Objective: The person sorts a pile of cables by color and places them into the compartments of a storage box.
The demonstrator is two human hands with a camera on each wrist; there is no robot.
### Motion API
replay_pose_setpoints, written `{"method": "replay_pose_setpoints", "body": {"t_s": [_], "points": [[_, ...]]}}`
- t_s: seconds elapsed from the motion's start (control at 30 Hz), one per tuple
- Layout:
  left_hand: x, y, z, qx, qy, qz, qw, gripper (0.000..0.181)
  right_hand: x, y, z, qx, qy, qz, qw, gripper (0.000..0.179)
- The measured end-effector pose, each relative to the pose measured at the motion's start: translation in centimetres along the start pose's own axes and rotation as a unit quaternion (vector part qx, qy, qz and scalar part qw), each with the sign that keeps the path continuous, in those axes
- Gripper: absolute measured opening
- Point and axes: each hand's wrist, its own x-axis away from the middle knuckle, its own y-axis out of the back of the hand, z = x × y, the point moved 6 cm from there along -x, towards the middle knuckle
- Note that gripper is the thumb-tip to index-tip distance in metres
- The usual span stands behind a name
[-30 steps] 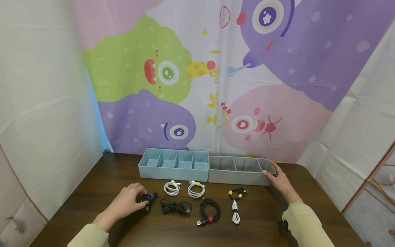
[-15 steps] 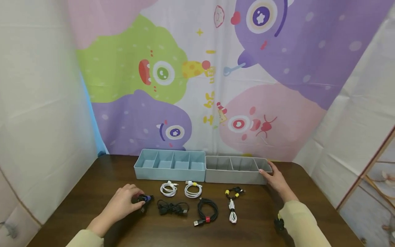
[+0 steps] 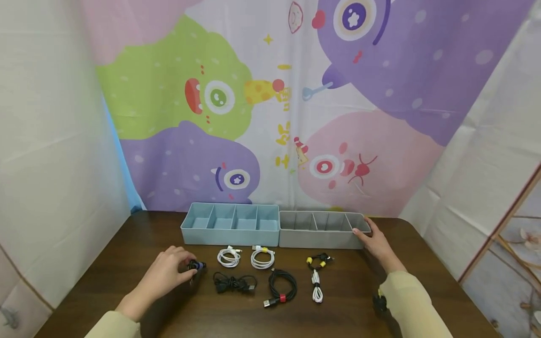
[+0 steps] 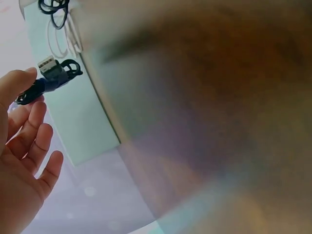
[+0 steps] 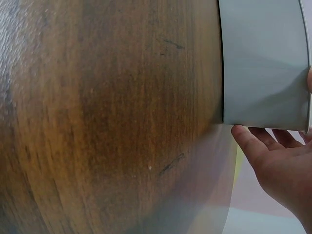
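Note:
My left hand (image 3: 166,270) pinches a bundled black USB cable (image 3: 196,265) between thumb and fingertips at the table's left. In the left wrist view, the cable's metal plug (image 4: 47,65) points up beside a dark blue tie, and the other fingers are loosely bent. My right hand (image 3: 379,245) holds the right end of a grey divided box (image 3: 321,240). Its thumb lies at the front rim, and the fingers press the end wall in the right wrist view. Left of the grey box stands a light blue divided box (image 3: 230,237), their ends meeting.
Before the boxes lie two coiled white cables (image 3: 228,258), a tied black cable (image 3: 233,283), a black cable with a red tie (image 3: 282,287), a short black cable with yellow pieces (image 3: 320,261) and a folded white cable (image 3: 317,287). A printed curtain (image 3: 270,117) hangs behind the table.
The head view has shifted slightly right. In my left hand the black cable has turned, so its plug end shows less below the thumb. My right hand stays on the grey box.

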Motion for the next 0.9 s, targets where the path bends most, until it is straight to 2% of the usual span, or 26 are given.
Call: {"method": "replay_pose_setpoints", "body": {"t_s": [0.4,0.73,0.9], "points": [[-1.6,1.0,-0.3,0.005,0.007,0.013,0.9999,0.019,-0.1,0.0,0.0,0.006,0.003,0.003,1.0000,0.080],[-3.1,2.2,-0.3,-0.008,-0.003,-0.004,1.0000,0.020,0.0,0.1,0.1,0.007,-0.001,0.004,1.0000,0.081],[-3.8,2.7,0.0,-0.006,0.004,-0.010,0.9999,0.020,0.0,0.1,0.0,0.001,0.001,-0.002,1.0000,0.080]]}}
